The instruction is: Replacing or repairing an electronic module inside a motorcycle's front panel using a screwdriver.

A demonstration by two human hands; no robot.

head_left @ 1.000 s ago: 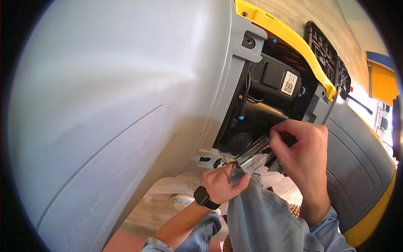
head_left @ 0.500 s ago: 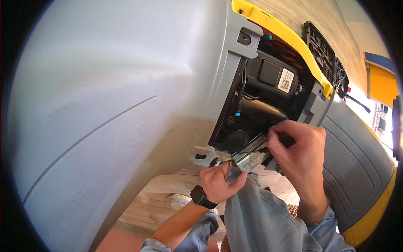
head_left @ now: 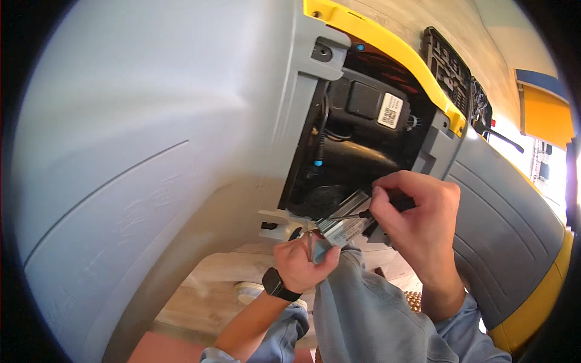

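Note:
My right hand is closed around the dark handle of a thin screwdriver. Its slim shaft points left across a silver, ribbed metal box with a printed label. My left hand, with a black watch on the wrist, pinches the box's left end beside a flat metal plate or bracket; where the fingertips meet it is partly hidden. The screwdriver's tip is near these fingers, and I cannot tell whether it sits in a screw. The box lies at the lower edge of an opening in a grey machine body.
Inside the opening are a black housing with a label, a black cable with a blue end, and a dark round part. A yellow rim borders the top. An open tool case lies on the wooden floor beyond.
The whole view has shifted, so the machine and both hands appear a little farther left. Both hands keep their grip, and the screwdriver stays across the ribbed box.

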